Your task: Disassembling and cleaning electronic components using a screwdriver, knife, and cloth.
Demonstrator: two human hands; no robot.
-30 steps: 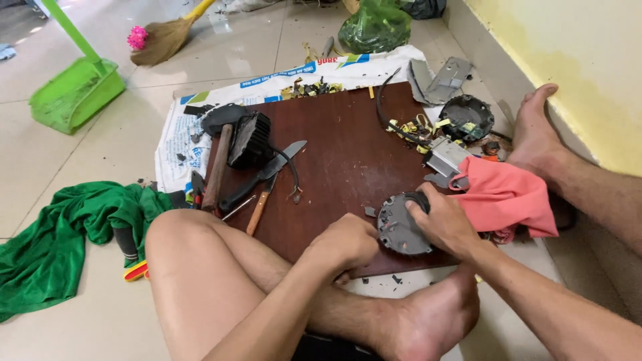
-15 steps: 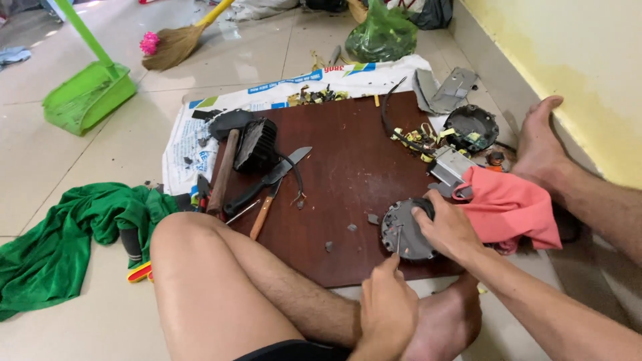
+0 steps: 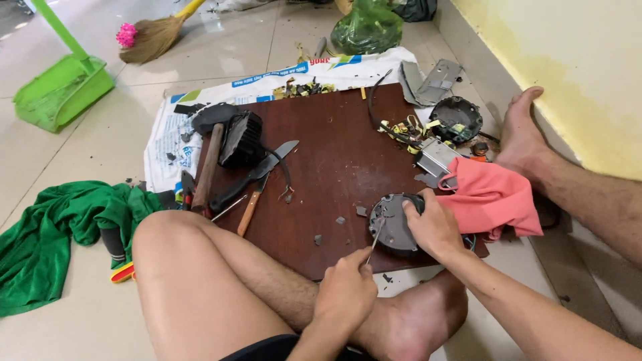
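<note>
Floor: pale tiles under a dark brown board surface (image 3: 321,167).
Left hand (image 3: 348,291): grip closed around a thin metal tool (image 3: 374,242), its tip touching the disc.
Round grey disc (image 3: 391,224): just right of that grip, at the board's near edge.
Right hand (image 3: 435,227): grip clasping the disc's right side.
Pink cloth (image 3: 491,197): just right of this grip.

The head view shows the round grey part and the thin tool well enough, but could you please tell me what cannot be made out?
- The round grey part: its right side is covered by the right hand.
- The thin tool: its handle is hidden in the left hand; its tip is too small to identify.
- What lies under the pink cloth is hidden.
- The green dustpan: its handle is cut off by the top edge.
</note>
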